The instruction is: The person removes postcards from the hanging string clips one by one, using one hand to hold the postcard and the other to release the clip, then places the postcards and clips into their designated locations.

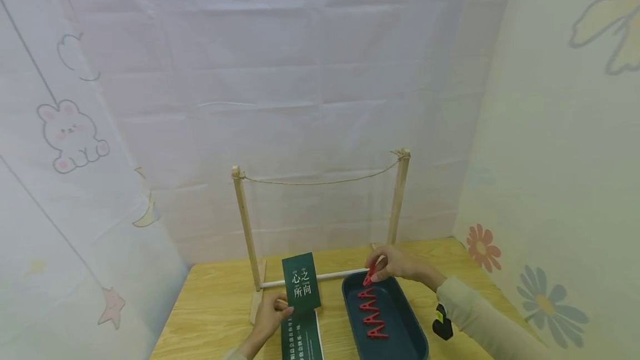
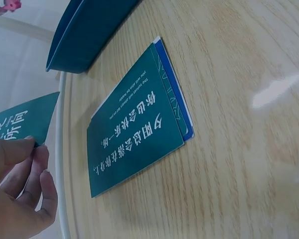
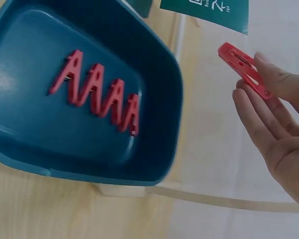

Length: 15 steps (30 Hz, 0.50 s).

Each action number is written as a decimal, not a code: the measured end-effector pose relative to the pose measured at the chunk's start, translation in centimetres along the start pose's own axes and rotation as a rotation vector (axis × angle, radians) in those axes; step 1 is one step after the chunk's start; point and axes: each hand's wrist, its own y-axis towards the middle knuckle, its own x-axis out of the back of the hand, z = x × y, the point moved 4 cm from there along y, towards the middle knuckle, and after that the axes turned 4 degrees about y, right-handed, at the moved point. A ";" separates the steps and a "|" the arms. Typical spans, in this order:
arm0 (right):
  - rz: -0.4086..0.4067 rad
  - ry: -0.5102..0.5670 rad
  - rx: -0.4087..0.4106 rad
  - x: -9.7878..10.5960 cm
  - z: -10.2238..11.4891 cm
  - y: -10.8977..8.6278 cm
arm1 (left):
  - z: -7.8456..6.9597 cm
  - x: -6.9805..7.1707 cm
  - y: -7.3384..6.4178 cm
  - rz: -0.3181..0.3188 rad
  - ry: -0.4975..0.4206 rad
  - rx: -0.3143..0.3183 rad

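Observation:
My left hand (image 1: 270,314) pinches a dark green card (image 1: 301,282) with white Chinese characters by its lower edge, and the card is raised off the table. Below it lies a small stack of printed cards (image 2: 134,122), green on top with a blue one peeking out. My right hand (image 1: 400,264) holds a red clothespin (image 3: 245,68) between thumb and fingers, above the far end of a dark blue tray (image 1: 397,315). Several more red clothespins (image 3: 94,89) lie in a row inside that tray.
Behind the tray stands a wooden frame with two posts (image 1: 246,226) and a sagging string (image 1: 320,183) tied between their tops. A white rod (image 1: 335,275) joins the posts low down. The wooden table (image 1: 200,304) meets a printed cloth backdrop (image 1: 320,99) at the back.

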 end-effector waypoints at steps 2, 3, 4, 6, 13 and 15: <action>0.013 0.016 -0.028 -0.3 -0.7 -0.2 | 0.2 0.1 -0.2 0.028 0.005 -0.003; 0.019 0.022 -0.044 -0.5 -1.0 -0.3 | 0.3 0.1 -0.3 0.040 0.004 -0.003; 0.019 0.018 -0.055 -0.6 -1.3 -0.3 | 0.4 0.2 -0.4 0.049 0.001 -0.006; 0.023 0.015 -0.068 -0.8 -1.8 -0.5 | 0.7 0.3 -0.6 0.065 0.003 0.001; 0.015 -0.006 -0.054 -1.8 -3.2 -1.0 | 2.0 0.7 -1.4 0.112 0.031 0.074; 0.011 -0.019 -0.052 -2.1 -3.5 -1.1 | 2.3 0.8 -1.6 0.138 0.039 0.099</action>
